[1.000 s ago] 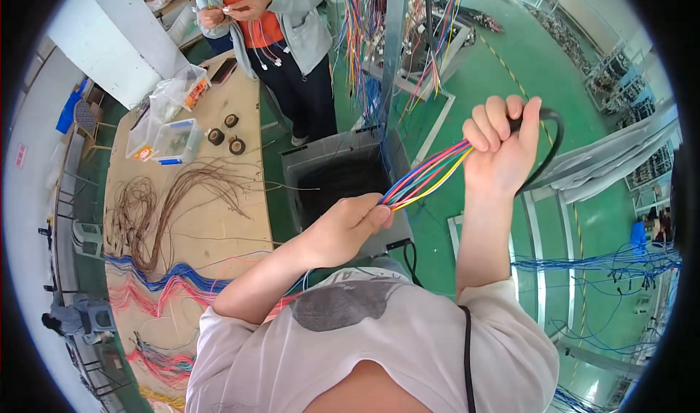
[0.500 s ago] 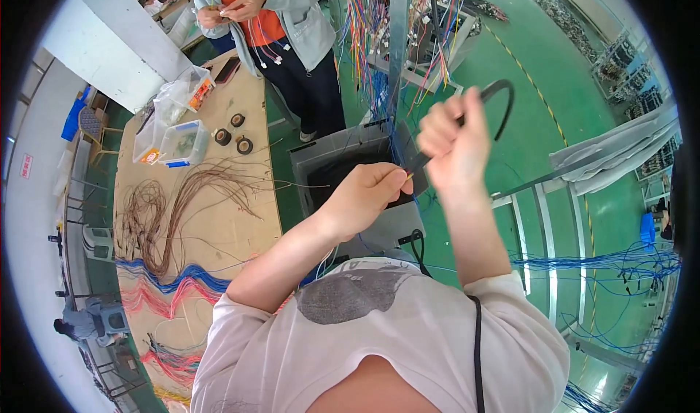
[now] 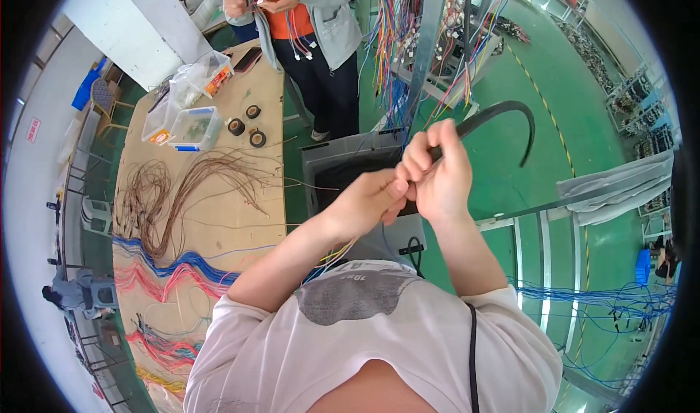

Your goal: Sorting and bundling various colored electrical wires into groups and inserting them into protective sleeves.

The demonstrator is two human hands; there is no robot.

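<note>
My right hand (image 3: 442, 177) is closed around a black flexible tube (image 3: 510, 112) that curves up and over to the right. My left hand (image 3: 368, 200) presses against it at the tube's near end, fingers pinched on a bundle of coloured wires (image 3: 337, 254) that trails down below my wrist. Both hands meet above a grey open bin (image 3: 350, 157).
A long wooden table (image 3: 240, 219) at my left carries brown wire bundles (image 3: 182, 190), blue and pink wires (image 3: 164, 274), tape rolls (image 3: 246, 125) and clear plastic boxes (image 3: 191, 127). Another person (image 3: 302, 26) in an orange top stands at its far end handling wires. Wire racks hang behind; green floor lies right.
My hands came together: the spread coloured wires that ran between them are now gathered at the tube's end, and the right hand moved left and lower with the tube.
</note>
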